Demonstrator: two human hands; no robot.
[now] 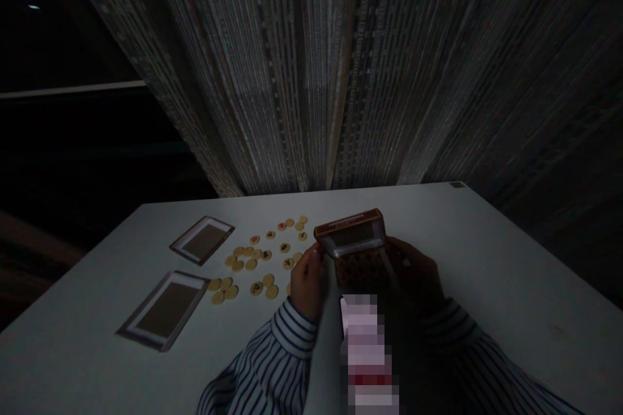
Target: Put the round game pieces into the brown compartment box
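A small dark red box (349,225) with lettering on its upper edge and a see-through window is held tilted above the table, between both hands. My left hand (308,280) grips its left side, thumb up and fingers bent round the edge. On the other side my right hand (419,272), dim in shadow, is closed round the right end. Below the window a brown patterned part (360,268) shows; its details are too dark to tell. Left of my left hand lie several round game pieces (250,264), pale discs, some with red or black characters.
On the white table (496,272), two flat frame-like trays, one brown-edged (225,228) and one clear-edged (127,331), lie at the left. A pixelated bright patch (367,350) is below the box. A striped curtain (302,78) hangs behind the table's far edge.
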